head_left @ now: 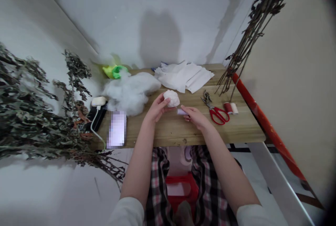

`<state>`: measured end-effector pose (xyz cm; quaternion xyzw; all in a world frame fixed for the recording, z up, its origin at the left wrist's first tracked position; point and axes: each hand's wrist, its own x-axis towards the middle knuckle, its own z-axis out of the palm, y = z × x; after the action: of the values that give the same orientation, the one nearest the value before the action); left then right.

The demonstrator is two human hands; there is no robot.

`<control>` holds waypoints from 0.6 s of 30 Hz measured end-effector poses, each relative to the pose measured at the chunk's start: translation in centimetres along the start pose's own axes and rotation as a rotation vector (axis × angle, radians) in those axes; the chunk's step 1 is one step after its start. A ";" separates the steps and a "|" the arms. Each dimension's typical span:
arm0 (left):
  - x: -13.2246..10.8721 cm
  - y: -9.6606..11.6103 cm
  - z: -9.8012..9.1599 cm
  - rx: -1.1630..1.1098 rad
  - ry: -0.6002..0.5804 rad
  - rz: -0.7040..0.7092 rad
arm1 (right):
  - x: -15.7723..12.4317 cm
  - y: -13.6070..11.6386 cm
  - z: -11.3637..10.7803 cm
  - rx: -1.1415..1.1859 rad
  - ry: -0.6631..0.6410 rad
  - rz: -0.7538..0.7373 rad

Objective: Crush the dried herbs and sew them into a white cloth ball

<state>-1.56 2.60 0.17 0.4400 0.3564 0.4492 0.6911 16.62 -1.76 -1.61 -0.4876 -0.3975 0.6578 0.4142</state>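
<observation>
My left hand (158,107) is closed around a white, rounded, lumpy cloth ball (172,98), its thumb pressed on the near side. A short way to the right, my right hand (193,115) grips a small pale lilac thread spool (181,112) that lies sideways between thumb and fingers. Ball and spool are close together, just above the wooden table. Whether a thread runs between them is too fine to see. Red-handled scissors (219,115) lie to the right of my right hand, beside a dark red thread spool (228,107) and a white thread spool (234,108).
Fluffy white stuffing (131,91) is heaped at the left near a green-yellow container (115,71). White fabric pieces (185,75) lie at the back of the wooden table (168,131). A blurred-out phone (117,129) and a white charger (98,101) sit left. Dried plants (249,44) flank both sides.
</observation>
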 end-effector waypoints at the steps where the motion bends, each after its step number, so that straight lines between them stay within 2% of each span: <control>1: 0.0 0.1 0.0 -0.002 -0.008 -0.001 | 0.0 0.0 0.0 0.018 -0.005 0.002; 9: -0.2 0.4 0.0 -0.001 0.008 -0.043 | 0.0 -0.1 0.1 0.002 0.021 0.040; 18: -0.4 0.6 0.0 0.002 -0.006 -0.064 | 0.0 -0.1 -0.1 -0.100 0.152 0.093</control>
<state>-1.89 2.37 0.75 0.4305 0.3685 0.4251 0.7058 16.72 -1.69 -1.55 -0.5742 -0.3742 0.6168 0.3872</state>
